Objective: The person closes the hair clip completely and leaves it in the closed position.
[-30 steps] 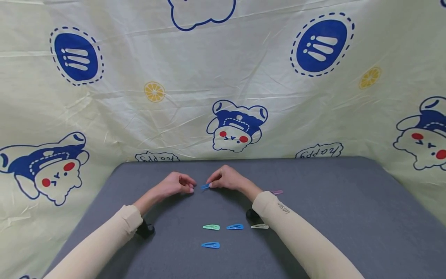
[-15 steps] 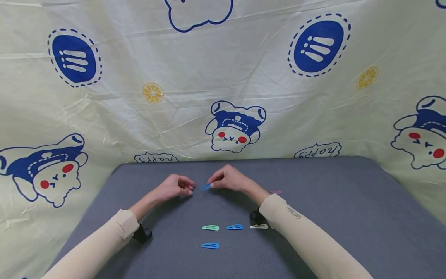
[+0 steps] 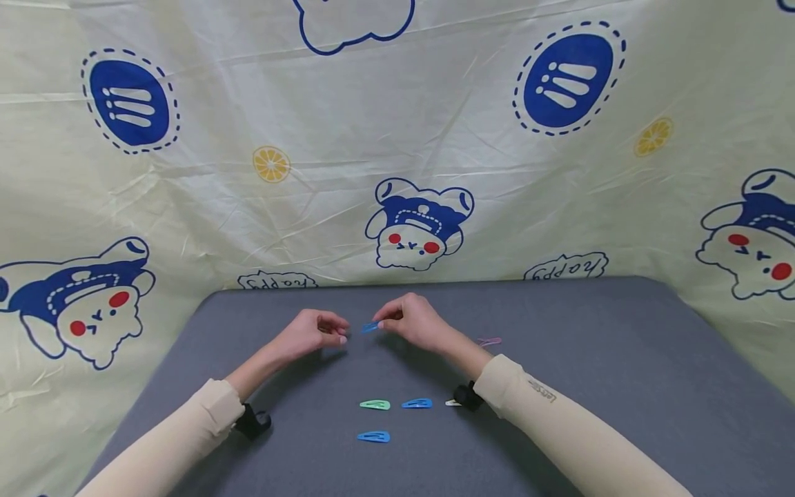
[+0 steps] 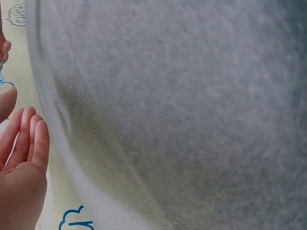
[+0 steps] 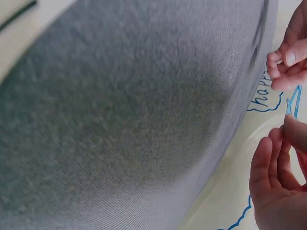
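My right hand (image 3: pixel 413 322) pinches a blue snap hair clip (image 3: pixel 369 327) by one end, between thumb and fingertips. In the right wrist view the two arms of that clip (image 5: pixel 297 101) stand spread apart, so it is sprung open. Just left of the clip, my left hand (image 3: pixel 312 330) hovers with loosely bent fingers and holds nothing. Its fingers (image 4: pixel 41 143) are relaxed and apart from the thumb in the left wrist view. Nearer on the table lie a green hair clip (image 3: pixel 375 405), a blue clip and a white clip (image 3: pixel 451 403) partly hidden by the right wrist camera.
Another blue clip (image 3: pixel 374 437) lies in front of the row. A pink hair clip (image 3: pixel 489 341) is beyond my right forearm, its left end near the wrist. The grey cloth-covered table (image 3: pixel 590 359) ends at a pale printed curtain (image 3: pixel 323 228).
My right hand has shifted slightly right and up with the blue clip. The right wrist camera now covers most of the white clip. My left hand stays nearly in place.
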Demonstrator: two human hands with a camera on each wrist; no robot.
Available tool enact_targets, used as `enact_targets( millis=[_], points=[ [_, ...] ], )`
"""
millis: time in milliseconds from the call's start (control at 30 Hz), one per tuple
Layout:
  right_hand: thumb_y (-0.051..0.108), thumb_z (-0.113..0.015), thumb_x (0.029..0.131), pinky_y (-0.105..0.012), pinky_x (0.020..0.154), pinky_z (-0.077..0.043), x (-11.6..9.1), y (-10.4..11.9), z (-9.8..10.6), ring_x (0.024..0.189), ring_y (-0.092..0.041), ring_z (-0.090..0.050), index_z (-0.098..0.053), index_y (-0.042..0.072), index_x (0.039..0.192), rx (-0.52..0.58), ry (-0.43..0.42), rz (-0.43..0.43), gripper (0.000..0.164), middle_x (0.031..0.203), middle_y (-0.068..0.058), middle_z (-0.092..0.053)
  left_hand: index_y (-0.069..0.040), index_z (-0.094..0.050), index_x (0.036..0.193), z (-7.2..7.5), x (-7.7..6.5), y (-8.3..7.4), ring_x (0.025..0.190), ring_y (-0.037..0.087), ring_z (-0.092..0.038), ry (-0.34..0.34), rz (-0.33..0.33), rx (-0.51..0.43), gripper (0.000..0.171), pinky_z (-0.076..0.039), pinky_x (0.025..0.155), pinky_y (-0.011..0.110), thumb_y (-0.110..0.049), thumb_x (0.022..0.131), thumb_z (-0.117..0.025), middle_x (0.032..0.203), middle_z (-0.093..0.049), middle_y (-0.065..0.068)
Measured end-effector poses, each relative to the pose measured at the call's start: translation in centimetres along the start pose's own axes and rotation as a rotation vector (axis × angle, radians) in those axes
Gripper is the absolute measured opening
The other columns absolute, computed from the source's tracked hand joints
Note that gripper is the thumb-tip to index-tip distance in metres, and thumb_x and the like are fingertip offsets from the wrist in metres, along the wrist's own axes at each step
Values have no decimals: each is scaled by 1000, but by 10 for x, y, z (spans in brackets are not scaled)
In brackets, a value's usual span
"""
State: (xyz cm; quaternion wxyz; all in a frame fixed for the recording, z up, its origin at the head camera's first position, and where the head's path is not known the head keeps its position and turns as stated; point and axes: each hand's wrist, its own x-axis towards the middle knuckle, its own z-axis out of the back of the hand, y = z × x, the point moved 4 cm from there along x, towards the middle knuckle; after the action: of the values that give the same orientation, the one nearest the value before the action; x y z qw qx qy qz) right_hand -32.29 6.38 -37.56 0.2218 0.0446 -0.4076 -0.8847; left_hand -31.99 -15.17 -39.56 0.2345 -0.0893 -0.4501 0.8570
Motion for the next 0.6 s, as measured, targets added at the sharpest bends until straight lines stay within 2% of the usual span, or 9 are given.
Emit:
enact_targets(
  millis=[200,367,600],
  points=[
    [11,-70,92,-28,67,-50,-11,4,2,76,-15,-57,-77,14,97,-36,-71,40,9,88,6,-68,6,-69,112,-1,-1,-8,86,20,-61,-43,-18,15,29,-48,77,35,-9,87,-74,93,-69,5],
    [11,-71,91,-28,66,-50,-23,9,6,76,-15,-56,-77,15,97,-68,-125,42,9,89,6,-67,6,-69,112,-3,-5,-18,86,19,-61,-69,-35,28,30,-49,78,35,-10,86,-75,93,-68,5],
    [10,-72,90,-29,65,-51,-43,14,10,77,-16,-55,-78,15,98,-32,-181,33,11,90,6,-65,5,-69,111,-13,-14,-36,85,18,-61,-70,-83,38,31,-51,79,35,-11,86,-75,93,-68,4]
  ],
)
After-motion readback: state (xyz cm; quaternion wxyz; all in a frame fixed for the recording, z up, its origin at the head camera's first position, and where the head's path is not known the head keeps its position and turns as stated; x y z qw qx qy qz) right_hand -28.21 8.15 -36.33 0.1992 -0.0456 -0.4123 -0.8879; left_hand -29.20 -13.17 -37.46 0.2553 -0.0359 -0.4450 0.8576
